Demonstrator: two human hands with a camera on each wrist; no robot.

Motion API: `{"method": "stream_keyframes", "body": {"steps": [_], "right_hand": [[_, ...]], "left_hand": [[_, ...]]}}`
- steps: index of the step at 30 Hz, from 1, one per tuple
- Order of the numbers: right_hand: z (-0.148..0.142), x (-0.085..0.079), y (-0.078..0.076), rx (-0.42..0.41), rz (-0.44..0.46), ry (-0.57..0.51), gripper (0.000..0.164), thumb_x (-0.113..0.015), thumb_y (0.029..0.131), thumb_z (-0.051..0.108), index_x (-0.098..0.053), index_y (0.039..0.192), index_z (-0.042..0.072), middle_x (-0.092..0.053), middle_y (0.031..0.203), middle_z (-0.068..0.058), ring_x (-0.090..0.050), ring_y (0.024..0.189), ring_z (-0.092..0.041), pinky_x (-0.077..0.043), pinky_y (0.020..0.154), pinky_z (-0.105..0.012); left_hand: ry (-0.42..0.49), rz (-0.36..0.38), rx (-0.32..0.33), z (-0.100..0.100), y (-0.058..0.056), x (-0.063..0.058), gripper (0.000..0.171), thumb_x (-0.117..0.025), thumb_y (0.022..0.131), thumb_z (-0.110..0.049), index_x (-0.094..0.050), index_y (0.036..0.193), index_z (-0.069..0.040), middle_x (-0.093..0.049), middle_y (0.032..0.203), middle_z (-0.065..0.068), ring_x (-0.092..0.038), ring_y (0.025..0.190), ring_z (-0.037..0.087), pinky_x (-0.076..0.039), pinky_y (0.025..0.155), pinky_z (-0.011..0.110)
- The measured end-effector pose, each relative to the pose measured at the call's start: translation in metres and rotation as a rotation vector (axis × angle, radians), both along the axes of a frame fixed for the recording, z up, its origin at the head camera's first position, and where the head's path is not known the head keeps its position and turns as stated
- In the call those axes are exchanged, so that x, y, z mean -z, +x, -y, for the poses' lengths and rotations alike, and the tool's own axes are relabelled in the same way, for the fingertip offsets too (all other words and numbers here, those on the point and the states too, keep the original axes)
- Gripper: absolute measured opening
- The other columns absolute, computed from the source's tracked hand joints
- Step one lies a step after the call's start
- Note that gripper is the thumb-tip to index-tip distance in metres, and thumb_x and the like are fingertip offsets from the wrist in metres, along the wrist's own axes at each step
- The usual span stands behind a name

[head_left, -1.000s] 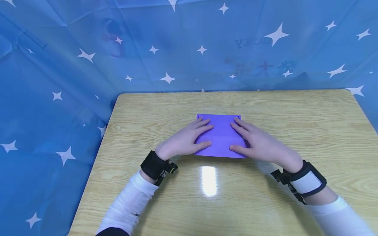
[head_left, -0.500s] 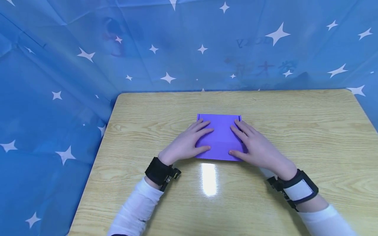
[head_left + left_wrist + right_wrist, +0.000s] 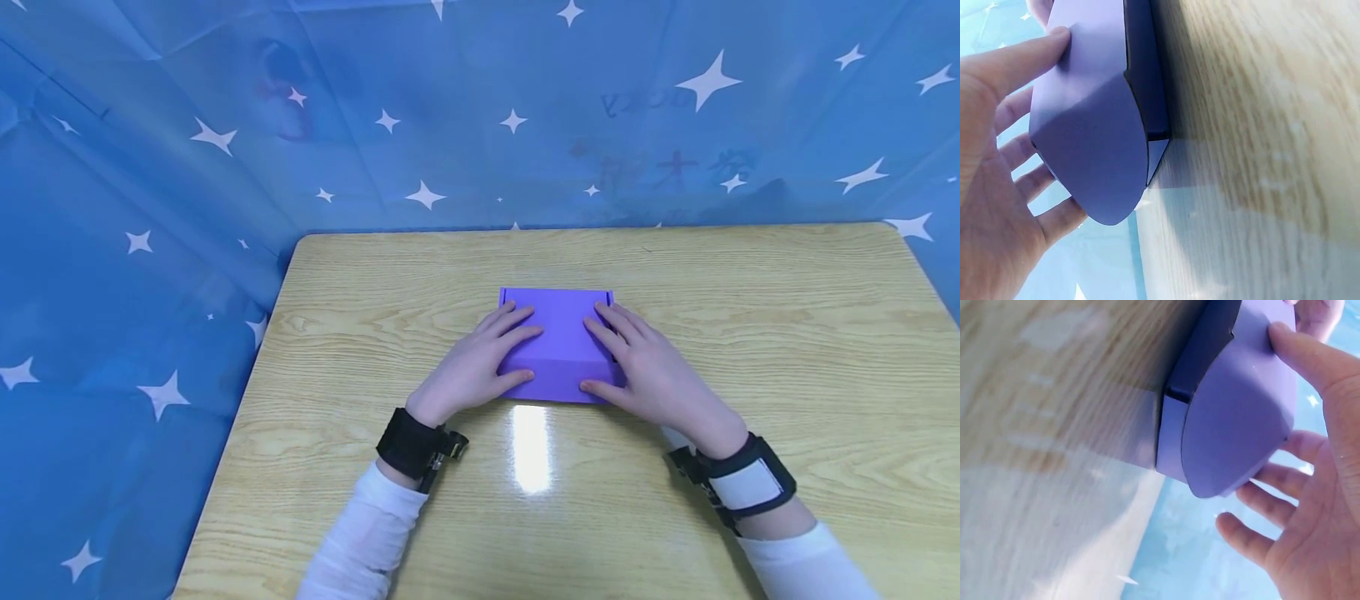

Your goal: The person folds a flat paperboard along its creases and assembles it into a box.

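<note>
A purple cardboard box [image 3: 562, 325] lies on the wooden table, its lid folded over the top. Below a crease at its near side, the front flap [image 3: 558, 382] angles downward. My left hand [image 3: 472, 367] rests over the left side with spread fingers on the lid and the thumb on the flap. Mirroring it, my right hand [image 3: 656, 375] touches the lid's right side, its thumb also on the flap. In the left wrist view a rounded ear [image 3: 1100, 169] of the flap sticks out past a dark gap; the right wrist view shows a matching ear [image 3: 1229, 444].
The light wood table [image 3: 375, 275] extends around the box, a bright glare spot in front of it. A blue curtain [image 3: 465, 100] with white stars hangs behind and to the left. Black straps with small cameras [image 3: 450, 446] sit on both wrists.
The front flap has tipped down, so its crease now shows as a darker band. Both wrists have shifted slightly inward and nearer the body; the fingers stay on the box.
</note>
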State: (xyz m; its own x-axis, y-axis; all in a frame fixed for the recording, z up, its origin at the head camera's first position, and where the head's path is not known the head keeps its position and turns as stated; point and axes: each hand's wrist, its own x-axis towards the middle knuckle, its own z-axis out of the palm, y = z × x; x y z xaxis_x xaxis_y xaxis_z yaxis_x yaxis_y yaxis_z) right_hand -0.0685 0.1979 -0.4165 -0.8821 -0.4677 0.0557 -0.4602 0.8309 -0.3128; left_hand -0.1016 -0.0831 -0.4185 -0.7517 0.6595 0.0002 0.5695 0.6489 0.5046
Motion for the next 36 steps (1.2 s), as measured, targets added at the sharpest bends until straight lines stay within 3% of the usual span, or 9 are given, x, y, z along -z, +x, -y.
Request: {"method": "stream_keyframes", "body": {"steps": [5, 14, 36], "right_hand": [[-0.005, -0.007, -0.009, -0.030, 0.061, -0.018, 0.090, -0.086, 0.086, 0.044, -0.048, 0.156, 0.003, -0.036, 0.167, -0.027, -0.034, 0.154, -0.053, -0.039, 0.121, -0.070], [-0.005, -0.010, -0.023, -0.027, 0.183, -0.038, 0.112, -0.092, 0.078, 0.046, -0.035, 0.164, 0.005, -0.018, 0.174, -0.028, -0.019, 0.161, -0.052, -0.031, 0.127, -0.068], [-0.001, 0.004, -0.032, 0.030, 0.075, -0.071, 0.110, -0.097, 0.071, 0.047, -0.042, 0.159, 0.010, -0.037, 0.164, -0.024, -0.036, 0.151, -0.047, -0.037, 0.122, -0.068]], "left_hand": [[0.023, 0.010, -0.012, -0.001, 0.000, 0.001, 0.064, -0.074, 0.099, -0.034, -0.051, 0.157, -0.016, -0.035, 0.173, 0.005, -0.022, 0.166, 0.031, -0.029, 0.134, 0.049], [0.032, 0.004, -0.010, 0.001, 0.002, 0.007, 0.063, -0.073, 0.100, -0.033, -0.050, 0.157, -0.017, -0.035, 0.174, 0.005, -0.022, 0.166, 0.031, -0.029, 0.134, 0.049], [0.004, -0.066, -0.013, -0.001, 0.003, 0.003, 0.058, -0.073, 0.100, -0.018, -0.053, 0.155, -0.015, -0.039, 0.171, 0.008, -0.029, 0.163, 0.033, -0.034, 0.131, 0.053]]}}
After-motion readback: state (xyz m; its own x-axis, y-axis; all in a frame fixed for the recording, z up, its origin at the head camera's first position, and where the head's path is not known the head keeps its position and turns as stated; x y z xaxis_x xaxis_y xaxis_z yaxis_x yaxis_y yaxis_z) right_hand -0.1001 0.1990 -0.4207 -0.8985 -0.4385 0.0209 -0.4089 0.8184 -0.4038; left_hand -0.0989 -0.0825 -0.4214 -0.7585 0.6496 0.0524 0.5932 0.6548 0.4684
